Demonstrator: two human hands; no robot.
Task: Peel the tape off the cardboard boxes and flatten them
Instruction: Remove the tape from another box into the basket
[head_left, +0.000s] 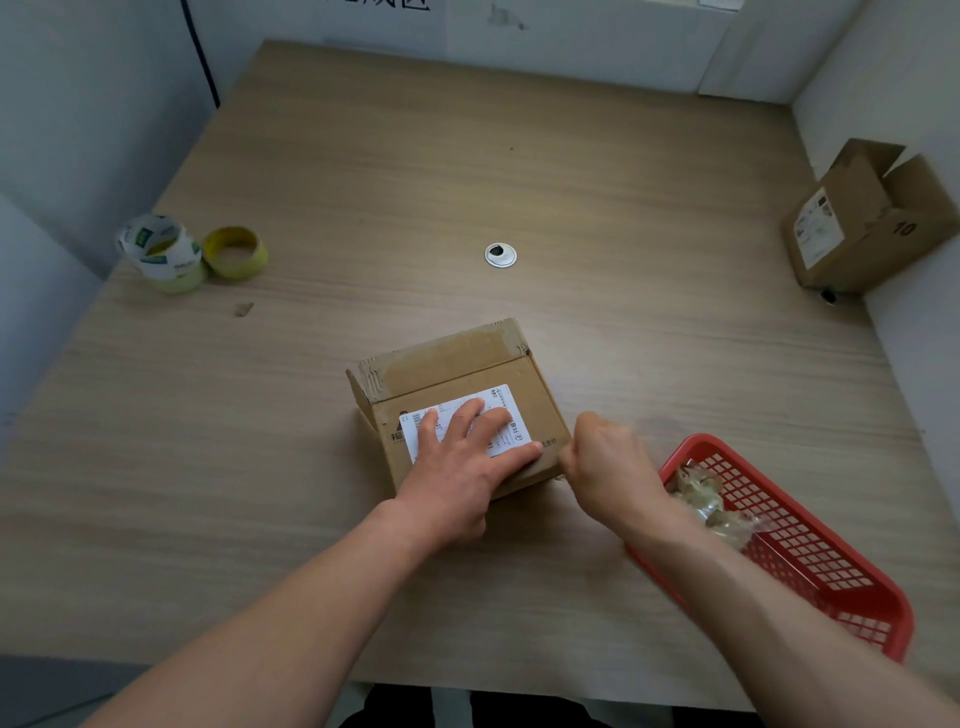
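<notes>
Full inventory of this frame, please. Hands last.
table: 1, light wood, fills the view
box: 1, brown, centre, shut, tape residue on top
label: 1, white, on the box's near face
far box: 1, brown, flaps open, far right against the wall
labelled rolls: apparently 2 stacked, white and green, far left
yellow roll: 1, touching that stack's right side
scrap: 1, brown, in front of the rolls
grommet: 1, silver, mid-table
basket: 1, red, near right
tape wad: 1, clear-brownish, in the basket
left hand: flat on the label, fingers straight
right hand: fist at the box's right edge, blurred; what it grips is hidden
</notes>
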